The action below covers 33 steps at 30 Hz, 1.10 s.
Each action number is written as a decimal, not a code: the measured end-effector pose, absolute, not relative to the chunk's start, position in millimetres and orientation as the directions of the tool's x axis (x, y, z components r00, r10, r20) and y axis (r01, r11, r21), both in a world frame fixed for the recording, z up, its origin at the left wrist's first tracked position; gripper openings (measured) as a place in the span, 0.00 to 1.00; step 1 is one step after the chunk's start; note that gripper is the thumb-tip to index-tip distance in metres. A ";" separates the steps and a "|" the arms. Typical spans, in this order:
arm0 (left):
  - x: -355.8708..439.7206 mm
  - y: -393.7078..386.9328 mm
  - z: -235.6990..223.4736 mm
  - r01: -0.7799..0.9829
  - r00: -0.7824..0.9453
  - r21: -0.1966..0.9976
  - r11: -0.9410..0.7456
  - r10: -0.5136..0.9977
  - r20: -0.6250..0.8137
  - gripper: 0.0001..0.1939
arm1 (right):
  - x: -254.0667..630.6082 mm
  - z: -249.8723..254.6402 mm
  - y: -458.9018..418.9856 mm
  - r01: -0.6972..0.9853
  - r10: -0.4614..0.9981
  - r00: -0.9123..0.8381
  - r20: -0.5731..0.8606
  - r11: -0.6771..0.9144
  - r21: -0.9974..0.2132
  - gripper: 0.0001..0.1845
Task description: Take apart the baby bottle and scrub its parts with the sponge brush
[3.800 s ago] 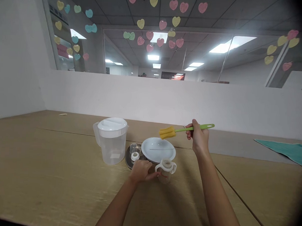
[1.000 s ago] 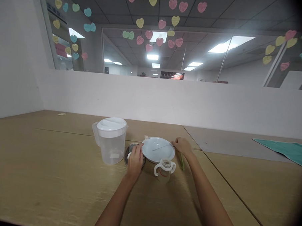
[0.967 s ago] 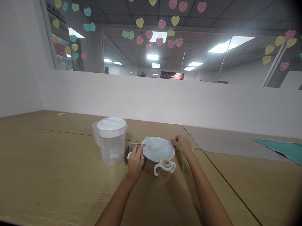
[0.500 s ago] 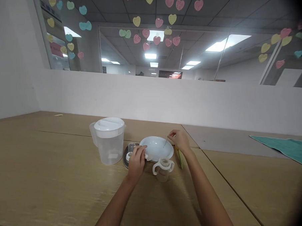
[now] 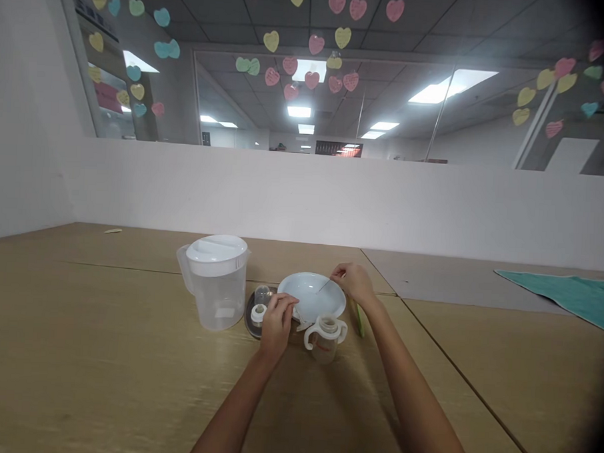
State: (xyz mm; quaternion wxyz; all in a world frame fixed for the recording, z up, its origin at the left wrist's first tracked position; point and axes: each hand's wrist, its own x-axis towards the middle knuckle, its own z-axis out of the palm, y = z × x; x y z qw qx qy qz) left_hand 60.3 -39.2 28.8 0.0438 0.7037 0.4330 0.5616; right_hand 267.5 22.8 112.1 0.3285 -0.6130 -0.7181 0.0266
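Note:
A white bowl (image 5: 313, 295) sits on the table in front of me. Over its right rim, my right hand (image 5: 353, 282) pinches a thin rod (image 5: 324, 285), which slants down over the inside of the bowl. At the bowl's left rim is my left hand (image 5: 278, 319), fingers drawn together; what they hold, if anything, is too small to make out. A small white piece (image 5: 302, 322) lies just right of those fingers. Nearer to me stands an open, clear baby bottle (image 5: 324, 344) with two white handles. Behind my left hand, a metal plate (image 5: 249, 323) carries a white collar ring (image 5: 259, 313) and a clear cap (image 5: 262, 295).
To the left stands a clear pitcher (image 5: 219, 293) with a white lid. A green and yellow object (image 5: 360, 319) lies beneath my right forearm, partly hidden. The teal cloth (image 5: 569, 291) is spread at the far right. A white wall (image 5: 303, 193) closes off the table's back.
The thin rod has tilted from steep to a flatter slant as my right hand moved slightly left. My left hand has shifted a little right, uncovering more of the collar ring.

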 end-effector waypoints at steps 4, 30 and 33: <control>61.2 -38.2 26.2 0.554 0.008 0.543 -0.631 0.657 0.754 0.13 | 266.2 112.3 22.1 0.867 0.904 -0.028 0.426 0.234 -0.441 0.05; 57.0 -30.1 15.1 0.685 0.062 0.519 -0.511 0.751 0.658 0.13 | 262.9 100.9 29.9 0.817 0.900 -0.126 0.418 0.333 -0.470 0.07; 57.7 -29.4 13.7 0.689 0.013 0.557 -0.463 0.777 0.630 0.18 | 256.9 89.8 35.4 0.708 0.885 -0.225 0.407 0.435 -0.555 0.15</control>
